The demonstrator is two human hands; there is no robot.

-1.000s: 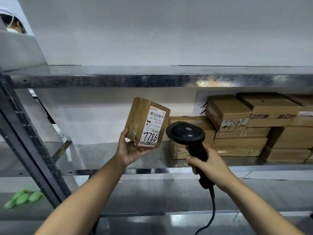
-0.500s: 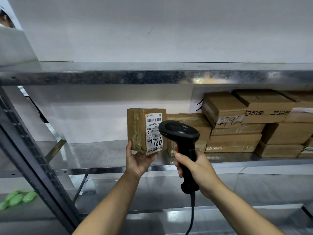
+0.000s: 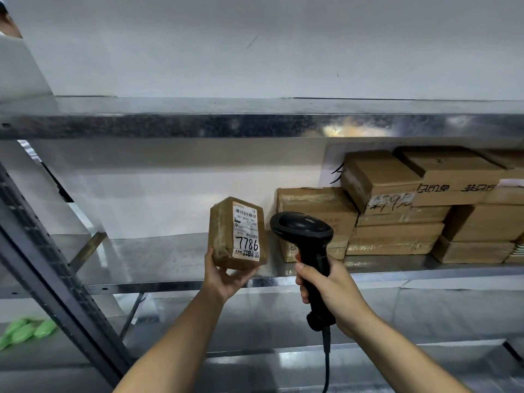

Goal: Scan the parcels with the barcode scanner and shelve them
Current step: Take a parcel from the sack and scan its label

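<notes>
A small brown taped parcel (image 3: 224, 236) with a white label marked 7786 stands upright over the front of the middle metal shelf (image 3: 158, 256). My left hand (image 3: 224, 279) holds it from below, thumb on its left side. My right hand (image 3: 330, 290) grips the handle of a black barcode scanner (image 3: 304, 231), whose head sits just right of the parcel, in front of the stacked boxes. The scanner's cable hangs down past my right forearm.
Several brown cardboard boxes (image 3: 397, 202) are stacked on the right part of the same shelf. A dark steel upright (image 3: 54, 285) slants at the left. Green objects (image 3: 25, 331) lie at lower left. Another metal shelf (image 3: 255, 126) runs above.
The parcel has turned from tilted to upright and moved down toward the shelf surface. The scanner has shifted lower and closer to the parcel's right side.
</notes>
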